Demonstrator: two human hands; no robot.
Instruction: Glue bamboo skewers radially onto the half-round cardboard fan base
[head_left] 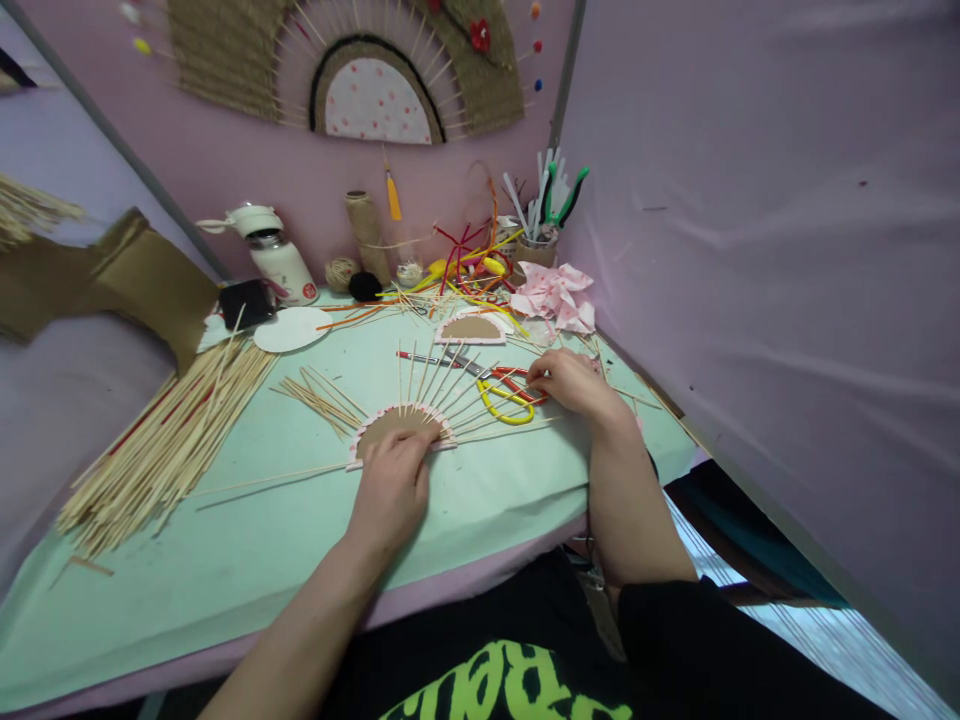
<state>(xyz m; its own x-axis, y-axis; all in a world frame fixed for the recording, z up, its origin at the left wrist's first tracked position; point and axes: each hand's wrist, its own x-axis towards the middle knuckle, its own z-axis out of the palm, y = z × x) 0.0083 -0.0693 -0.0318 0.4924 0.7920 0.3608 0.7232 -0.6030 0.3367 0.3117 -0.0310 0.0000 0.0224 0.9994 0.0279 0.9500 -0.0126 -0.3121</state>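
Observation:
My left hand (391,482) presses down on a brown cardboard semicircle (375,432) edged with pink-spotted white fabric, fingertips near its right end. Thin wooden sticks (426,380) fan outward from the semicircle's curved side, and one longer stick (300,475) runs off to the left. Over the right-hand part of the fan, my right hand (571,382) is closed, thumb and fingers pinched at what looks like the outer end of a stick. Beneath those sticks lie yellow-handled scissors (486,402) and a red-handled tool (511,373), partly hidden by my right hand.
A big bundle of sticks (169,445) lies at left, with a smaller stick pile (319,400) nearer the semicircle. Behind stand a white bottle (285,265), a twine spool (367,235) and a cup of glue sticks (536,245). Crumpled pink fabric (555,295) sits by the right wall.

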